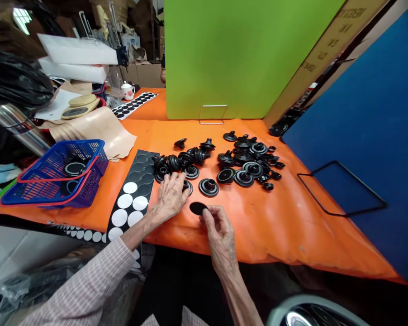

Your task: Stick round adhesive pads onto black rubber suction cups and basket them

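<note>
My left hand (170, 197) lies with its fingers curled over a black round stepped part (187, 186) on the orange sheet-covered table (275, 217). My right hand (219, 233) pinches the edge of a flat black disc (197, 208) between thumb and fingers, just to the right of the left hand. Beside the left wrist lies a long black backing sheet (131, 213) with white circles and dark discs on it. Several more black stepped parts (209, 187) stand or lie in loose groups beyond my hands. My fingers hide part of the left-hand piece.
A blue plastic basket (95, 151) with red trim holds black parts at the left. Behind it lie tan leather (98, 133) and a sheet of black discs (132, 105). A green board (248, 54) stands at the back, a blue board (353, 136) at the right.
</note>
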Motion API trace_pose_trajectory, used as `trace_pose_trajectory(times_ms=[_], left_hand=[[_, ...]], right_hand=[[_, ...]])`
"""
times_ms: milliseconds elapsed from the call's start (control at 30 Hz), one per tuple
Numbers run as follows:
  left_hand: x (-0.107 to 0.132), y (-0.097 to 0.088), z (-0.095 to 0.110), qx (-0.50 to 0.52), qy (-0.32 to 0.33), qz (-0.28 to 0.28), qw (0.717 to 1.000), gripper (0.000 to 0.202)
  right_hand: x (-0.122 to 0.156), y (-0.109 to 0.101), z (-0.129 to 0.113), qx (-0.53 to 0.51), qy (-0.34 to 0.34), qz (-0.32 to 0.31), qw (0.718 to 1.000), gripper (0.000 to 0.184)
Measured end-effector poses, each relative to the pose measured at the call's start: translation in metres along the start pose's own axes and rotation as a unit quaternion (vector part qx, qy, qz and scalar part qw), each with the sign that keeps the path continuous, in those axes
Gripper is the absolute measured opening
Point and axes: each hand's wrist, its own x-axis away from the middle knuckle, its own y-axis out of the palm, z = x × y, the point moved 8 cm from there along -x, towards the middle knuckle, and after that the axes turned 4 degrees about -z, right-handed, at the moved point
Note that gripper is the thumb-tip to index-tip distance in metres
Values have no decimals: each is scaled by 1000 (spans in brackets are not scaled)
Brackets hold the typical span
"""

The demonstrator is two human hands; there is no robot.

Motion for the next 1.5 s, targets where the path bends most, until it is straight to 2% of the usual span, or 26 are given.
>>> trace_pose_trajectory(times_ms=[100,200,267,333,367,400,500,567,700,867,1067,1500], left_hand=[[-10,9,-11,44,-8,-30,999,17],[1,4,-20,108,-60,-67,990,13],[19,5,-27,245,-138,-104,954,20],[40,6,-34,395,-216,-112,886,25],[48,6,-35,446,-236,-107,857,27],[55,4,-36,468,-239,-101,844,26],[69,-3,-34,466,-202,-116,853,24],[75,-8,-34,448,-183,-114,868,29],[85,-15,-37,437,-172,-96,877,41],[92,-13,-36,443,-168,-114,873,43],[94,-11,-36,454,-178,-114,865,45],[94,-10,-39,448,-181,-103,870,42]], right_hand=[[7,-15,2,37,1,-41,998,25],[12,-22,-5,85,-34,-58,994,21],[14,-19,-16,124,-77,-67,987,18],[16,-12,-29,159,-119,-82,977,16],[16,-8,-34,171,-130,-91,972,17],[17,-4,-38,176,-133,-100,970,19],[16,3,-43,132,-104,-107,980,25],[15,8,-40,73,-51,-114,989,17],[14,21,-23,-7,52,-125,991,27],[13,26,-14,15,32,-67,997,31],[16,35,-9,30,36,-60,997,30],[18,37,-5,36,42,-41,998,27]])
